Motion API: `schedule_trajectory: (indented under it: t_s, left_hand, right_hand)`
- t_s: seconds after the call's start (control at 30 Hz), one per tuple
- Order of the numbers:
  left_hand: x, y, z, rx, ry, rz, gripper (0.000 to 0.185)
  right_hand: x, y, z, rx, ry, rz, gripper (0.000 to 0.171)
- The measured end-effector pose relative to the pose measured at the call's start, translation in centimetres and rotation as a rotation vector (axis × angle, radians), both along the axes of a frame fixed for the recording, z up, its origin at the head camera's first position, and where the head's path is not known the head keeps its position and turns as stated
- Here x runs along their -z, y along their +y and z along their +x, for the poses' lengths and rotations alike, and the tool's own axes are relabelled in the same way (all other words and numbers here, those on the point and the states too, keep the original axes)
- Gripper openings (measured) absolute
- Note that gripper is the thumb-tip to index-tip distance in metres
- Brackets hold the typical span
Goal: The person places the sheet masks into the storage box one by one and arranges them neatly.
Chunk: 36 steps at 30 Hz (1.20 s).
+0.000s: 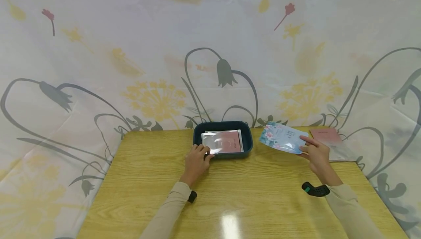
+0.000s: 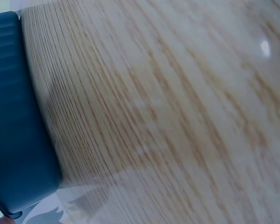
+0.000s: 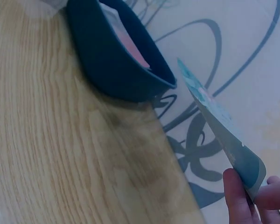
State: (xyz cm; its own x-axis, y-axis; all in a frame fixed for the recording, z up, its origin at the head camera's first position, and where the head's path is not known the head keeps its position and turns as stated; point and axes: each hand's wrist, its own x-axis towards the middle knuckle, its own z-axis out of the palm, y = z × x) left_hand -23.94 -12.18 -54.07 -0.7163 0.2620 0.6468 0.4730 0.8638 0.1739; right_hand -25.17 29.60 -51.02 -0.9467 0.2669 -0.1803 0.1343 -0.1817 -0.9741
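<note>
My right hand (image 1: 317,155) pinches a light-blue flat packet with pink flowers (image 1: 279,136) by its right end, holding it raised right of a dark blue plastic basket (image 1: 248,147). The right wrist view shows that packet (image 3: 224,135) nearly edge-on, between thumb and fingers. My left hand (image 1: 196,158) grips the front-left rim of the basket; only bits of fingertip show at the lower left of the left wrist view, by the basket's side (image 2: 23,116). Inside the basket lie pink-and-silver flat packets (image 1: 227,141), one over another.
Another pink-and-silver packet (image 1: 329,138) lies at the table's back right corner, partly behind my right hand. The wood-grain table (image 1: 250,195) ends at the back against a flower-printed cloth (image 1: 210,96). The basket stands near that back edge.
</note>
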Motion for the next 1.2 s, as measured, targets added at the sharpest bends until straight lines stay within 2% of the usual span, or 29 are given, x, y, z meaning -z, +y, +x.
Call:
schedule_trajectory:
  t_s: [0.1, 0.23, 0.47, 0.9, 1.2]
  left_hand:
    - [0.1, -0.1, 0.0, -0.011, -0.008, -0.011, 0.018]
    - [0.1, -0.1, -0.1, -0.006, -0.011, -0.014, 0.019]
    - [0.0, -0.1, -0.1, 0.001, 0.018, -0.01, 0.018]
    - [0.4, -0.2, -0.2, -0.01, -0.006, -0.01, 0.017]
    - [0.4, -0.2, -0.2, -0.011, -0.004, -0.002, 0.017]
  right_hand:
    - [-3.1, -2.1, 1.2, -0.058, -0.01, 0.016, 0.043]
    - [-4.6, -3.6, 1.6, -0.095, -0.025, 0.005, 0.047]
    - [-4.3, -5.0, 0.8, -0.133, -0.046, 0.03, 0.048]
    - [-3.9, -8.2, -0.8, -0.213, -0.04, 0.042, 0.045]
    - [-3.7, -10.3, -2.0, -0.232, -0.06, 0.073, 0.045]
